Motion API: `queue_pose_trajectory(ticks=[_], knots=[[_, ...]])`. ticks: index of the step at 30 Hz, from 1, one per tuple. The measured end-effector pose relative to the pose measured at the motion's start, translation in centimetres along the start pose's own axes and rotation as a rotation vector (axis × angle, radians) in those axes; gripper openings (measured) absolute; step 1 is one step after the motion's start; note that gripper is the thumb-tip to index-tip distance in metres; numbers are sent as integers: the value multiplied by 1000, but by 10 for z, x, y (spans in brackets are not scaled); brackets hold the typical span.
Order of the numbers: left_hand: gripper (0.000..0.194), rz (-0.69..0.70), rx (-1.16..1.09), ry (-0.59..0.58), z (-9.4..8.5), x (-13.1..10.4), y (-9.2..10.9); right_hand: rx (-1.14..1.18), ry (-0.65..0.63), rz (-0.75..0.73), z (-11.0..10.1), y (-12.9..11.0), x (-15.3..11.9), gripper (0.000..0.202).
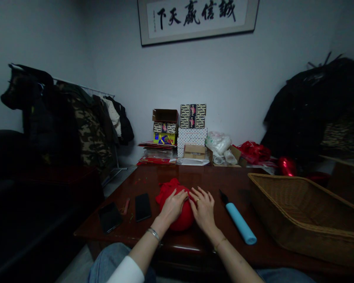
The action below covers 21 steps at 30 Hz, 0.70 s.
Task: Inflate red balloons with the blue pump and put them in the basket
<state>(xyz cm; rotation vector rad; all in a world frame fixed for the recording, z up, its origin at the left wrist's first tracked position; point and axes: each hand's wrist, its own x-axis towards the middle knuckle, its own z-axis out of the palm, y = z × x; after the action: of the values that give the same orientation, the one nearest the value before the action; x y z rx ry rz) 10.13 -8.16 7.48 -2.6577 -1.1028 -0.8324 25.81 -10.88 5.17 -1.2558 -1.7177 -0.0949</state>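
Note:
A round red cloth bundle (181, 220) with gathered, frilly fabric at its far left side sits near the front edge of the table. My left hand (174, 204) lies over its top, fingers bent and fingertips together against the cloth. From the right side my right hand (203, 206), with a ring on one finger, holds the cloth by thumb and fingertips; its other fingers are somewhat spread. The two hands nearly meet above the bundle and hide part of it. What exactly is pinched between the fingertips cannot be made out.
Left of the bundle lie two dark phones (143, 207) (110, 217) and a small reddish stick (126, 206). A light-blue cylinder with a black tip (240, 224) lies to the right, beside a large wicker basket (279, 212). Stacked boxes (192, 135) stand beyond the table (224, 177).

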Motion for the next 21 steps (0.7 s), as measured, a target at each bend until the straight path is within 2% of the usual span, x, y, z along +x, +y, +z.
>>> queue_pose_trajectory(ticks=[5,11,17,21], knots=[[36,10,3,-5,-4,0,2,-39,-16,-39,-3,-2,4,35],[32,13,50,-6,-2,1,1,-32,-28,-49,-7,0,4,27],[25,2,47,29,-1,4,4,26,35,77,2,3,1,24],[27,-13,30,43,-1,4,5,97,70,184,11,5,0,29]])
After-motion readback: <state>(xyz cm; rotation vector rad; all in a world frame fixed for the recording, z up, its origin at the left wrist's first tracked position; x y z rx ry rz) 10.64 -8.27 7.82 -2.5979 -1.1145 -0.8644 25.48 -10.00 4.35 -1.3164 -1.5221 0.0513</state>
